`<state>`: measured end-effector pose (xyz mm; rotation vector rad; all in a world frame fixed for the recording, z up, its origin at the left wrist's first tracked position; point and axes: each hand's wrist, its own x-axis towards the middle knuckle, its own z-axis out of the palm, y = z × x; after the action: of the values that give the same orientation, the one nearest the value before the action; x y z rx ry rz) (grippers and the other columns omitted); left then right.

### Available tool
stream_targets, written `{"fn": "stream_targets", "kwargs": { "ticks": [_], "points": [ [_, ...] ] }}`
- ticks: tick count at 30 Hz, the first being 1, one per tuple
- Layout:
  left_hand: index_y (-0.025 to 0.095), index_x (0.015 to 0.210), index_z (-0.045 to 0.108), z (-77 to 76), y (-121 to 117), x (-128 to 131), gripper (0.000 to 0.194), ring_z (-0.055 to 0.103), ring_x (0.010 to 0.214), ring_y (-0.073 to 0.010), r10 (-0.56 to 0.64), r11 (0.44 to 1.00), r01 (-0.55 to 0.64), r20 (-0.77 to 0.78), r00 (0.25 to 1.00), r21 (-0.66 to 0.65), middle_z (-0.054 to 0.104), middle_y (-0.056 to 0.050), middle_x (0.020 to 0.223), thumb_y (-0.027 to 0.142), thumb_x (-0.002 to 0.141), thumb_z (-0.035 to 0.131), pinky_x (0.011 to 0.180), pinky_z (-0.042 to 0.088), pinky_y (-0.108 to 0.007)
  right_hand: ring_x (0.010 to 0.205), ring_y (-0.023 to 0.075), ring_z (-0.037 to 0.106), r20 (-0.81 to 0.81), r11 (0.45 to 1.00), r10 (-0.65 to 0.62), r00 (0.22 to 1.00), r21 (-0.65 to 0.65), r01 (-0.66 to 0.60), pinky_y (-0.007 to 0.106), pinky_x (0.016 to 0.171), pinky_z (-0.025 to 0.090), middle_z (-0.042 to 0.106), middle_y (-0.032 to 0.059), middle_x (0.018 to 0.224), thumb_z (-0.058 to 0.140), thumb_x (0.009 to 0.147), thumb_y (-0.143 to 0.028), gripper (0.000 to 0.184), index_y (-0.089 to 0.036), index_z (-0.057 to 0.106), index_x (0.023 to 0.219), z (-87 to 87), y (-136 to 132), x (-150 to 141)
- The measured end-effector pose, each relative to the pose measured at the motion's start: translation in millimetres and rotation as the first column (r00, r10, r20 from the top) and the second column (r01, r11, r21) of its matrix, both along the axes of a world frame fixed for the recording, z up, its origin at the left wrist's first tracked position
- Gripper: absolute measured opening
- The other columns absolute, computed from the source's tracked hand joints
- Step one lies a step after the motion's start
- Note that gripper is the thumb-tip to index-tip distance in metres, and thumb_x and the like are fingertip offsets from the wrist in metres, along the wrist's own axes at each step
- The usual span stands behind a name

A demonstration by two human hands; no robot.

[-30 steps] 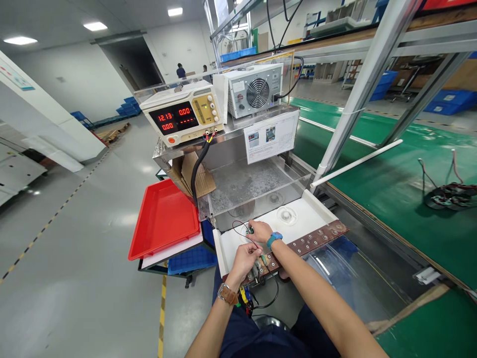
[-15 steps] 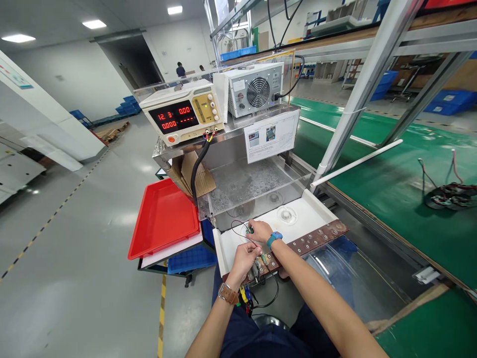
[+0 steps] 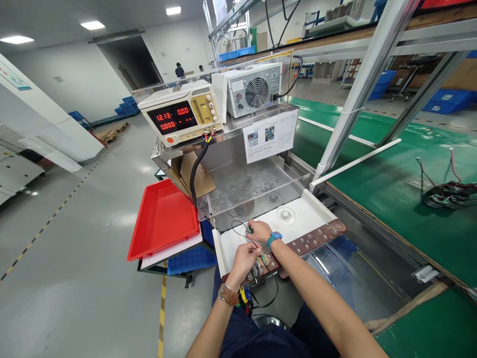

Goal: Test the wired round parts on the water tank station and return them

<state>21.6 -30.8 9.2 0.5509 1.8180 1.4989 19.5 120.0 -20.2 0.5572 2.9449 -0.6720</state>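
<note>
So my right hand (image 3: 263, 232) has its fingers closed on a small green part (image 3: 249, 230) over the white tray (image 3: 305, 213), while my left hand (image 3: 245, 258) pinches a thin wire (image 3: 255, 243) just beside the brown strip (image 3: 316, 237).

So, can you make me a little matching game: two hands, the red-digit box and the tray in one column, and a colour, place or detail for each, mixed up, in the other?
Column one
1. Left hand
2. Right hand
3. Tray
4. Box with red digits

Column two
A. On the metal shelf, beside the unit with a fan
B. Blue band at its wrist
C. Bright red all over
D. Brown strap at its wrist

Right pairs: 1-D; 2-B; 3-C; 4-A
</note>
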Motion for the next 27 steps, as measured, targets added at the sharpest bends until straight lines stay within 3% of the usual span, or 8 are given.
{"fn": "stream_targets", "kwargs": {
  "ticks": [6,13,17,21,27],
  "points": [
    [0.017,0.068,0.068,0.4,1,-2,0.027,0.063,0.066,-0.0150,-0.006,1.000,0.006,-0.005,1.000,-0.008,0.069,-0.005,0.067,0.043,0.067,0.073,0.067,0.047,-0.025,0.093,0.0242,0.066,-0.011,1.000,0.015,1.000,0.008,-0.015,0.027,0.071,0.040,0.071,0.0078,0.100,0.065,0.081,-0.043,0.039,-0.021,0.059,0.112,-0.4,1,-2],
    [0.018,0.065,0.068,5.6,0,-6,0.036,0.066,0.073,-0.0186,-0.067,0.996,0.059,-0.114,0.991,-0.069,0.074,-0.007,0.077,0.053,0.065,0.073,0.072,0.050,-0.028,0.094,0.0248,0.067,0.011,1.000,0.010,1.000,0.025,-0.010,0.027,0.070,0.044,0.072,0.0089,0.102,0.066,0.078,-0.048,0.043,-0.021,0.060,0.111,4.9,-1,-3],
    [0.017,0.071,0.070,7.8,3,-10,0.041,0.065,0.069,-0.0189,-0.090,0.994,0.084,-0.090,0.992,-0.071,0.073,-0.005,0.071,0.056,0.061,0.075,0.070,0.051,-0.029,0.092,0.0256,0.067,0.000,1.000,0.013,1.000,0.023,-0.013,0.028,0.069,0.045,0.072,0.0095,0.101,0.065,0.078,-0.050,0.045,-0.020,0.061,0.111,8.8,4,-5],
    [0.016,0.068,0.069,12.7,0,-3,0.040,0.063,0.065,-0.0160,-0.053,0.997,0.048,-0.080,0.995,-0.062,0.070,-0.005,0.067,0.054,0.061,0.076,0.066,0.048,-0.025,0.093,0.0258,0.067,-0.031,1.000,-0.003,1.000,0.010,0.003,0.029,0.071,0.043,0.071,0.0105,0.100,0.064,0.078,-0.042,0.040,-0.019,0.060,0.111,11.9,-2,1],
    [0.014,0.063,0.066,8.1,0,0,0.039,0.059,0.058,-0.0141,0.020,0.999,-0.021,-0.043,0.999,-0.028,0.065,-0.004,0.060,0.051,0.060,0.077,0.062,0.044,-0.025,0.092,0.0264,0.066,-0.083,0.999,-0.009,0.997,-0.037,0.006,0.029,0.072,0.040,0.072,0.0107,0.097,0.064,0.076,-0.035,0.036,-0.018,0.062,0.108,1.8,-6,-1]
  ]
}}
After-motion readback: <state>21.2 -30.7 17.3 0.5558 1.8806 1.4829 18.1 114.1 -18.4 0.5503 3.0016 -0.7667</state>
